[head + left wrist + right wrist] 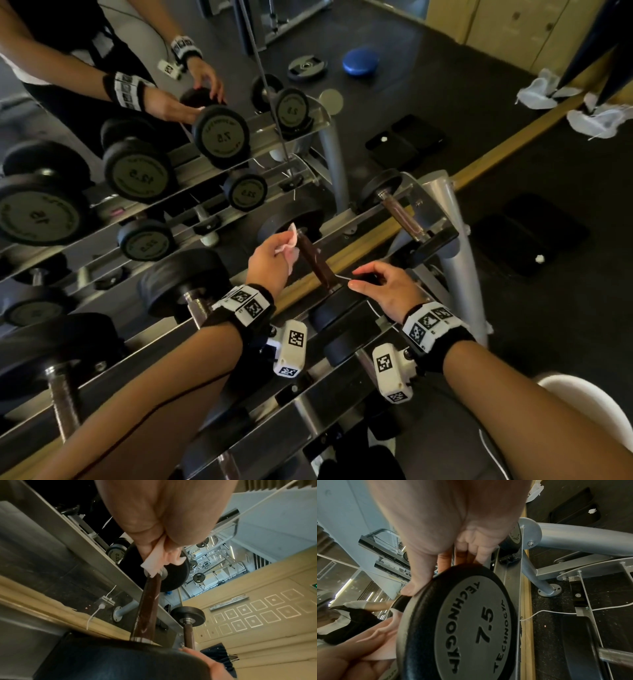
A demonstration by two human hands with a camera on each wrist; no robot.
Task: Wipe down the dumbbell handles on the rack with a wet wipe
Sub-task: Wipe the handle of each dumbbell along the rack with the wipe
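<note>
**At the rack: wipe on the 7.5 dumbbell handle**

On the rack [349, 222], head view: the 7.5 dumbbell [317, 263] lies across the top tier, its brown handle [313, 262] running from the far plate toward the near plate. The left hand [270, 260] sits just left of the handle near its far end. Its fingers are curled and pinch a crumpled wet wipe [289, 241]; the wipe touches the handle's left side. The right hand [387, 291] is at the near end of the same dumbbell, fingers and thumb bent around the near plate's rim. A smaller dumbbell [404, 214] rests on the rack to the right of the 7.5 dumbbell. A mirror [137, 137] behind the rack repeats the weights and both hands. White cloths [544, 90] lie on the floor far right of the rack.

Left wrist view: the left hand [150, 513] fills the upper frame. The wet wipe [157, 562] protrudes from between its closed fingers [142, 545] and meets the handle [147, 608] at the collar beside the far plate [173, 574]. The near plate [120, 661] occupies the lower frame, with a fingertip of the right hand [205, 661] on its edge. The smaller dumbbell [187, 615] lies right of the handle.

Right wrist view: the right hand [447, 527] grips the near plate [462, 628], marked 7.5, with the thumb on its upper left rim and the other fingers [462, 555] behind its top edge. The grey rack leg [573, 536] stands to the right of the plate.
</note>
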